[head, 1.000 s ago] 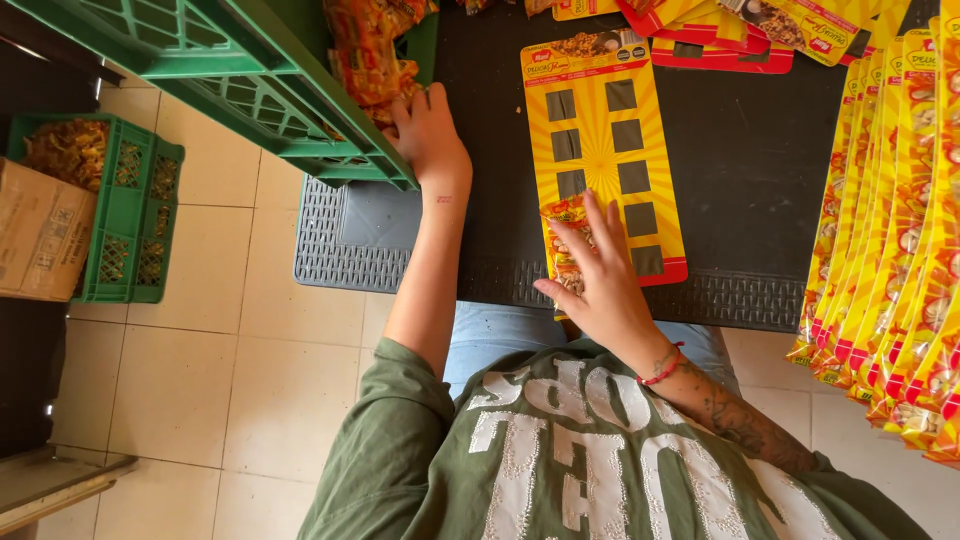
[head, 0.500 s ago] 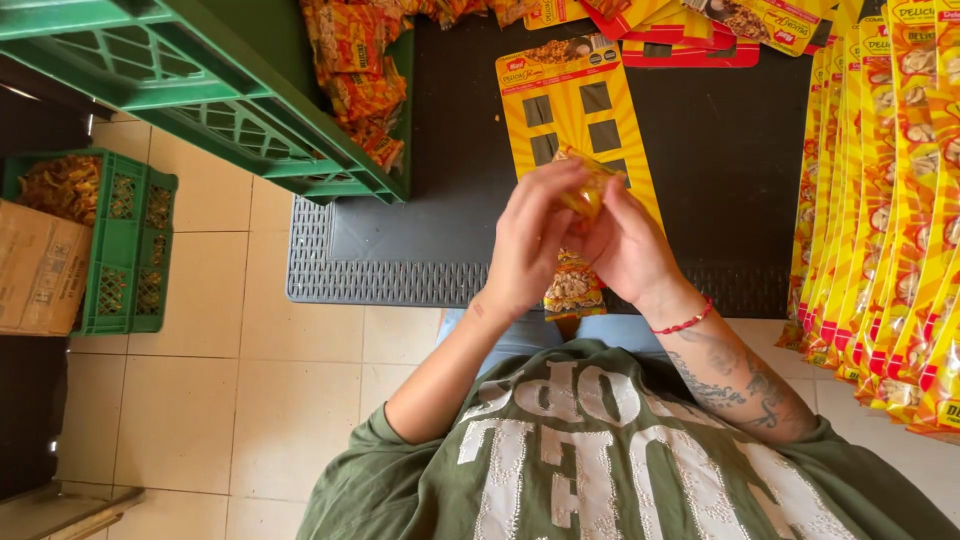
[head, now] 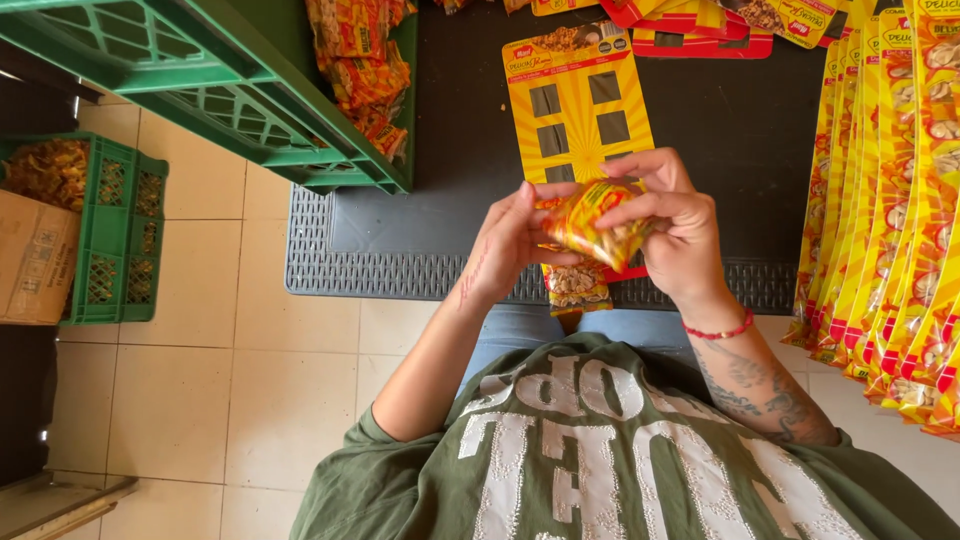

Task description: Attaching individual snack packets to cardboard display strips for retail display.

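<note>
Both hands — left hand (head: pixel 510 245), right hand (head: pixel 680 235) — are pinching a small snack packet (head: pixel 592 228) at mid-frame, lifting it above the yellow display card (head: pixel 580 110) — seemingly for mounting.

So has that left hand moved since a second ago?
Yes. The left hand has come away from the green crate to the yellow card, where it holds a snack packet with the right hand.

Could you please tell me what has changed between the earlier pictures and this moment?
The left hand left the green crate, and the right hand lifted off the yellow card. Both now hold one snack packet above the card's near end. The card, the crate, the black mat and the stacked cards on the right have not moved.
</note>
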